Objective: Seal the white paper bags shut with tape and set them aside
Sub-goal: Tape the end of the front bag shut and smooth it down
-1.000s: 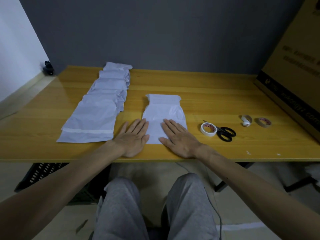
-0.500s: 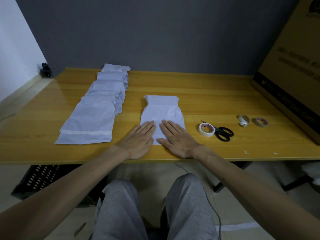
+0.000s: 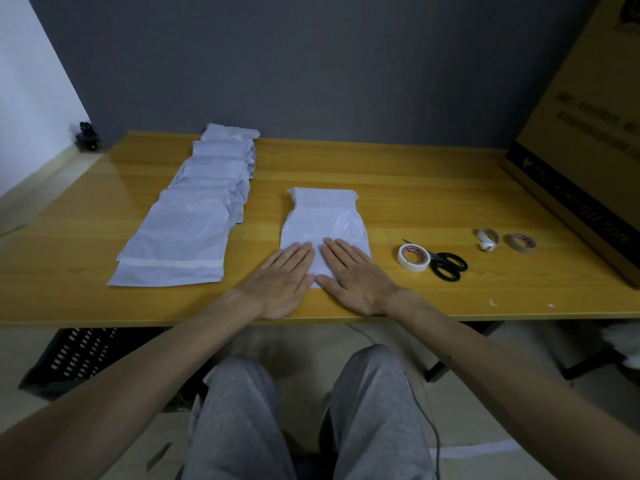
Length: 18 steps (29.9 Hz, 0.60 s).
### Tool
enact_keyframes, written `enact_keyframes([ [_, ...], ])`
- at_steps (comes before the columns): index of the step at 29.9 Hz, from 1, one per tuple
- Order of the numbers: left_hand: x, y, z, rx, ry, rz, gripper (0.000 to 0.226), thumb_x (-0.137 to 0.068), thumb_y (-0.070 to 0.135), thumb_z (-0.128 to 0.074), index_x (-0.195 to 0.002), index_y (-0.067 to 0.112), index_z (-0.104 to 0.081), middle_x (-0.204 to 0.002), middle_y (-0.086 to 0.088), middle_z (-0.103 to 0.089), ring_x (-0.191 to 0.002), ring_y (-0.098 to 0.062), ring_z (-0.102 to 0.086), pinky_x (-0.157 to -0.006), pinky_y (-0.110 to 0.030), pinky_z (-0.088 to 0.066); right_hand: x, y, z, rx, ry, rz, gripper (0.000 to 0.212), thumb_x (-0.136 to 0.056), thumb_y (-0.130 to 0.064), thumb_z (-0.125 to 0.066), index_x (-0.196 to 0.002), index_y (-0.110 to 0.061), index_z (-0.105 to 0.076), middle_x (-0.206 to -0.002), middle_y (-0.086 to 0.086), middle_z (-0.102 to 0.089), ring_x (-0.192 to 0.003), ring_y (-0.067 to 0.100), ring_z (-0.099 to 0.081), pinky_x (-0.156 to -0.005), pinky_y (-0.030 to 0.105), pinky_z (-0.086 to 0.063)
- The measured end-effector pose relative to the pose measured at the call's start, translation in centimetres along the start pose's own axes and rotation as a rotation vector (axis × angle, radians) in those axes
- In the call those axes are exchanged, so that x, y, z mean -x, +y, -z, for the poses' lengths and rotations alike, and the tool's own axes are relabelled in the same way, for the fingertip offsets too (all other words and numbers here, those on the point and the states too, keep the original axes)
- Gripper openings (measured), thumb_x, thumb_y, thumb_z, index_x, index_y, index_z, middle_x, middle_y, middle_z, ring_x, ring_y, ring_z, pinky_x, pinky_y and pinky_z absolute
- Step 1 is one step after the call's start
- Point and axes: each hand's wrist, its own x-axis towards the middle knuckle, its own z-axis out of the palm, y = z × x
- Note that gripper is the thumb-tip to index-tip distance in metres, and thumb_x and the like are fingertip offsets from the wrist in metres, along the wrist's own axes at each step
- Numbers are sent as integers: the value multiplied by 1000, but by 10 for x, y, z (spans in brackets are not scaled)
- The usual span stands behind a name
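White paper bag [image 3: 323,220] is lying flat on the worktop [image 3: 415,188], its folded end pointing to twelve o'clock. The left hand [image 3: 282,278] and right hand [image 3: 353,275] are pressing its near end, fingers straight, holding nothing. I am judging this as flattening before taping. Next, the right hand is needing the tape roll [image 3: 414,257] at three o'clock, just beside the scissors [image 3: 446,266]. Other bags [image 3: 187,233] are lying overlapped at ten o'clock.

Single head-worn view. Sits above seated lap [image 3: 298,410], close to table [image 3: 433,188] near edge. Faces forward and down across table; wall [image 3: 311,64] behind table far edge.
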Motion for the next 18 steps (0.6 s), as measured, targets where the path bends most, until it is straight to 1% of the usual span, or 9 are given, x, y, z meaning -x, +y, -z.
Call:
enact_keyframes([
  [3, 0, 1, 2, -5, -39, 23, 57, -102, 42, -5, -152, 21, 13, -159, 8, 19, -145, -7, 18, -120, -35, 7, 0, 1, 0, 13, 4, 7, 72, -97, -60, -13, -153, -18, 5, -160, -1, 12, -146, 11, 15, -119, 31, 7],
  [8, -1, 2, 4, 4, -78, 51, 58, -101, 45, -4, -151, 24, 15, -157, 11, 24, -143, -7, 22, -119, -37, 9, 4, 5, 3, 40, 1, 20, 71, -98, -59, -13, -153, -18, 6, -160, -2, 13, -145, 9, 17, -118, 28, 10],
  [10, 0, 2, 5, 9, -89, 60, 57, -102, 44, -4, -151, 25, 15, -156, 11, 25, -143, -7, 23, -119, -38, 9, 10, 11, 6, 43, -7, 24, 68, -99, -56, -12, -153, -19, 8, -160, -3, 14, -144, 7, 17, -116, 26, 12],
  [15, 0, 2, 6, 20, -104, 54, 56, -102, 43, -4, -151, 25, 16, -155, 13, 26, -143, -6, 23, -119, -37, 9, 31, 38, 9, 77, -11, -23, 61, -102, -47, -10, -152, -19, 9, -159, -5, 15, -144, 6, 18, -117, 27, 12],
  [17, 0, 1, 5, 22, -101, 53, 55, -102, 43, -3, -151, 26, 17, -155, 13, 26, -142, -5, 24, -119, -36, 10, 35, 41, 8, 97, -6, -33, 62, -100, -49, -5, -152, -19, 10, -159, -5, 16, -144, 6, 18, -116, 27, 13],
  [18, 0, 1, 5, 25, -100, 51, 55, -102, 43, -4, -151, 26, 17, -155, 13, 26, -142, -5, 24, -119, -36, 10, 36, 43, 8, 111, -7, -30, 66, -95, -53, 1, -152, -19, 11, -159, -5, 16, -144, 7, 19, -116, 28, 13],
])
